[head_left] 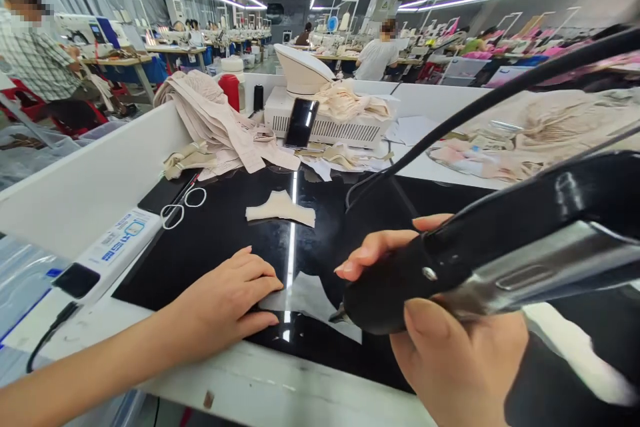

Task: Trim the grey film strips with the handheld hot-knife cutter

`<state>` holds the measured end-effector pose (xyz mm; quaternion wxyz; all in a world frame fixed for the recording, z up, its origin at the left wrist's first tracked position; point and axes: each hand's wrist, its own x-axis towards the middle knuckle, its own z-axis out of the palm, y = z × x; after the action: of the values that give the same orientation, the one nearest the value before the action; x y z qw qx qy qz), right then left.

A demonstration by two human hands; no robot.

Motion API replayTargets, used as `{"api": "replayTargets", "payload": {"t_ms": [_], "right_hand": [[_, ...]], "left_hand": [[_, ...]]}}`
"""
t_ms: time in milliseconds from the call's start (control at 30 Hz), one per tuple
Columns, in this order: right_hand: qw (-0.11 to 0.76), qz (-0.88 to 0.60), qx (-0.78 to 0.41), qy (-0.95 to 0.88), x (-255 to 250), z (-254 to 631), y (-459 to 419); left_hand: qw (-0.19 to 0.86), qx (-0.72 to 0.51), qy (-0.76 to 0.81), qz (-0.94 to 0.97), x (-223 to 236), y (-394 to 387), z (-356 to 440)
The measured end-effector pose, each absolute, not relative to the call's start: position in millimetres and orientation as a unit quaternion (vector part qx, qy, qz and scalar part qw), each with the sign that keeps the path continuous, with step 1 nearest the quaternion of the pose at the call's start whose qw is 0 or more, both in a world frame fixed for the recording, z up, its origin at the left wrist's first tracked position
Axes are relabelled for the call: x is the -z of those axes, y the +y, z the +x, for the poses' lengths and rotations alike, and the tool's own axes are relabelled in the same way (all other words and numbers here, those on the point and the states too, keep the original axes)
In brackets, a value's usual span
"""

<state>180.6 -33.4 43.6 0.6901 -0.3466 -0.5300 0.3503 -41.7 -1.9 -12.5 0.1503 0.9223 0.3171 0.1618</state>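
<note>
My left hand (pixel 233 300) lies palm down with its fingers stretched out, fingertips on the left end of a thin translucent piece (pixel 313 297). This piece rests flat on the glossy black board (pixel 220 240). My right hand (pixel 460 347) is wrapped round a black corded hand tool (pixel 390 287) with a silver metal lever along its side. The tool's narrow tip is at the right part of the translucent piece; whether it touches cannot be made out. Beyond my left hand, a cream shaped fabric piece (pixel 281 209) lies apart on the board.
A white box (pixel 120 247) with a small black device (pixel 77 279) stands at left, near white-handled scissors (pixel 183 207). Beige fabric strips (pixel 215 113), a phone (pixel 301 121) and a white machine (pixel 330 123) are behind. A thick black cable (pixel 465 107) crosses at right. Other people work farther off.
</note>
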Motion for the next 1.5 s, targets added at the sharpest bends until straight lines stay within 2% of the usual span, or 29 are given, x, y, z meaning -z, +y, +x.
{"api": "replayTargets", "payload": {"t_ms": [533,800,1067,1500], "right_hand": [[0.709,-0.275,-0.399,-0.513,-33.1,134.0,-6.4],[0.719,-0.286,-0.384,-0.504,-32.1,137.1,-5.9],[0.714,-0.276,-0.399,-0.506,-28.0,134.3,-5.5],[0.718,-0.254,-0.412,-0.500,-26.7,122.5,0.2]], "left_hand": [[0.218,-0.231,0.372,0.872,27.9,-6.2,-45.5],[0.185,-0.240,0.359,0.883,24.2,-8.7,-47.5],[0.066,-0.202,0.304,0.929,24.6,-18.5,-57.4],[0.075,-0.217,0.305,0.924,30.4,-23.8,-60.0]]}}
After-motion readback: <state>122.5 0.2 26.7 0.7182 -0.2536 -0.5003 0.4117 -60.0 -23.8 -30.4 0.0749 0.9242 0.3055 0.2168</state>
